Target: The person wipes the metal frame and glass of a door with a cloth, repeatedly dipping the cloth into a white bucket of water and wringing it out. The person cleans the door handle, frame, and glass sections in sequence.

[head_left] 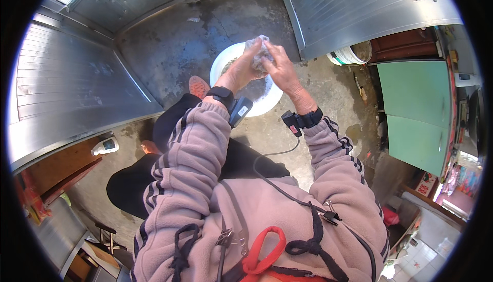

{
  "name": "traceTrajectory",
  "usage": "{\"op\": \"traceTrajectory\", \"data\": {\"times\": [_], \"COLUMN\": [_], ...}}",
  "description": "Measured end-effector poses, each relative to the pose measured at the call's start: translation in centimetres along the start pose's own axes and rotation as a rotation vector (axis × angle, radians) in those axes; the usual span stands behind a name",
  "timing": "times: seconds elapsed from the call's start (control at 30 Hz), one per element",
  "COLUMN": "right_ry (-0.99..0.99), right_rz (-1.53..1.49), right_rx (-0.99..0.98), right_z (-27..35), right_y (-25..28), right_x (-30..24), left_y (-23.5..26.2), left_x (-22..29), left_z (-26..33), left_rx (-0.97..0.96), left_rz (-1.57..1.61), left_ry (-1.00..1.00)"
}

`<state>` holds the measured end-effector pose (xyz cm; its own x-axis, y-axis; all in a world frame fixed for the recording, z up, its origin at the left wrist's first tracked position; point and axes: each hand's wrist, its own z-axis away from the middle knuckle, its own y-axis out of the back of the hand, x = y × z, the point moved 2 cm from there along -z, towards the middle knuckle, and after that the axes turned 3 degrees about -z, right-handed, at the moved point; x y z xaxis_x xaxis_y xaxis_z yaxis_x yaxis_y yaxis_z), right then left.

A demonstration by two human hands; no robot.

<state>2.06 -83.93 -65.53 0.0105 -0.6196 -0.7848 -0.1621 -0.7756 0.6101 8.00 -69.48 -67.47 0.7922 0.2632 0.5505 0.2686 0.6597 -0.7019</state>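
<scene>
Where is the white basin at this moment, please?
In the head view, the white basin sits on the wet concrete floor, upper centre, under both hands wringing a wet cloth.

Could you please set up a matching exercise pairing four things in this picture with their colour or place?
Things:
1. cloth
2. basin
3. bucket
4. bottle

Descriptions:
A. on the floor by the wooden board at the left
B. white, on the floor under the hands
C. wet, squeezed in both hands
D. beside the green cabinet door at the right

Pairs: 1-C, 2-B, 3-D, 4-A
</scene>
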Motion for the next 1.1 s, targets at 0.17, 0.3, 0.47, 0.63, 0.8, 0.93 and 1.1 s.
{"op": "traceTrajectory", "data": {"times": [0.17,0.3,0.47,0.63,0.8,0.93,1.1], "right_ry": [0.268,0.030,-0.214,-0.315,-0.221,-0.140,-0.185], "right_rz": [0.124,-0.185,-0.754,-1.057,-0.886,-0.710,-0.713], "right_rx": [-0.135,-0.327,0.033,-0.245,-0.398,-0.342,-0.156], "right_z": [0.8,-0.6,-2.2,-2.8,-4.0,-3.9,-2.9], "right_y": [0.3,3.4,3.3,0.0,-0.2,-0.4,-1.6], "right_x": [-2.4,-1.8,0.7,0.9,-0.4,-0.6,0.7], "left_y": [0.4,0.4,-0.2,-0.1,0.4,0.1,-0.7], "left_x": [0.2,0.7,0.7,0.7,0.4,0.4,0.0], "left_z": [1.0,1.5,2.1,2.2,1.7,1.3,0.4], "left_rx": [-0.101,-0.088,-0.095,-0.242,-0.148,-0.108,-0.002], "left_rz": [-0.055,-0.071,-0.156,-0.187,-0.284,-0.425,-0.705], "left_ry": [-0.086,-0.068,-0.106,-0.006,0.085,0.028,-0.105]}}
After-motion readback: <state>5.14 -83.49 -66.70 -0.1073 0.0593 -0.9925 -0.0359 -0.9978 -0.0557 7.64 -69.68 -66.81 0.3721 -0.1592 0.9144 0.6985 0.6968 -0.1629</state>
